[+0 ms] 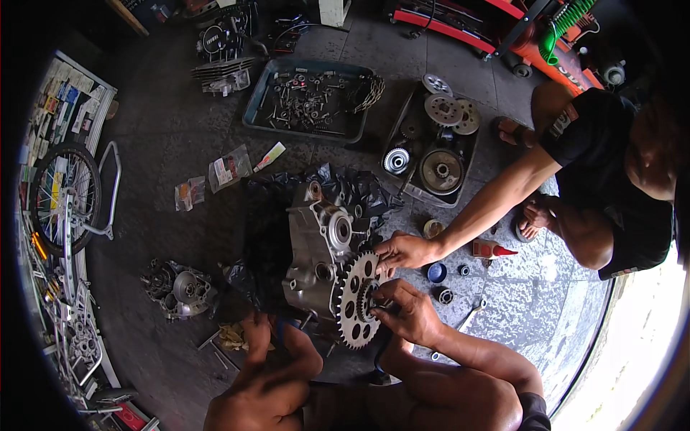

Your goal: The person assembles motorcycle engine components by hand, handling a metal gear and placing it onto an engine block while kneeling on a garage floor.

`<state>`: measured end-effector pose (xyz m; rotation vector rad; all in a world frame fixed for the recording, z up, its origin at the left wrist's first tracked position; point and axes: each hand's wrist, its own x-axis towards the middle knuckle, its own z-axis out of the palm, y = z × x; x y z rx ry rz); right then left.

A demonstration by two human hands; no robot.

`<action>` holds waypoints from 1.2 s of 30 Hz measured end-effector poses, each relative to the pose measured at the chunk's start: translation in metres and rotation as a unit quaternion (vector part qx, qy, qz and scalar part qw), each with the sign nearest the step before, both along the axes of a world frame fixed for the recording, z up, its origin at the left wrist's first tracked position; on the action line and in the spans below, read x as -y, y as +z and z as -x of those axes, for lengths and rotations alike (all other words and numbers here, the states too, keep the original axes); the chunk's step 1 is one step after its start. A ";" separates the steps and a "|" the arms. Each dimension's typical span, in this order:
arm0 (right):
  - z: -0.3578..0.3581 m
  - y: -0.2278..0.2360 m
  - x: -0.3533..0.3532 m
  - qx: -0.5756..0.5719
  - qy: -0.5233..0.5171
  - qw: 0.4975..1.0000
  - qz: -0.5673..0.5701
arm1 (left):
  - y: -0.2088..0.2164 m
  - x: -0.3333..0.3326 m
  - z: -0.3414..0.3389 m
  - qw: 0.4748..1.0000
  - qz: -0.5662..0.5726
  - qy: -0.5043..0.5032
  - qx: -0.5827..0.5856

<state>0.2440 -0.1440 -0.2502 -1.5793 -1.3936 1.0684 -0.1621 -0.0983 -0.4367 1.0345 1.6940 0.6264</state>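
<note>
A silver engine crankcase [305,244] stands upright on black plastic sheeting [266,215] in front of me. Against its right side is a large toothed gear [350,316] with round holes and a smaller gear at its hub. My right hand [408,312] pinches the hub part, fingers closed around it. A co-worker's hand [402,253] touches the gear's upper right edge. Low on the left, my left hand [256,332] is beside a crumpled brown cloth [233,336]; its fingers are too dark and hidden to read.
A blue-green tray [251,115] of small parts lies beyond the engine, with a bin [463,169] of gears and discs to its right. Another casing [180,289] sits at left. A red-tipped bottle [492,250], blue cap [436,272] and wrench [471,316] lie at right.
</note>
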 end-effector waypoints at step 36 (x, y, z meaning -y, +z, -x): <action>-0.003 -0.003 0.002 0.006 0.026 0.999 0.020 | 0.003 0.008 0.009 0.990 -0.044 -0.016 -0.132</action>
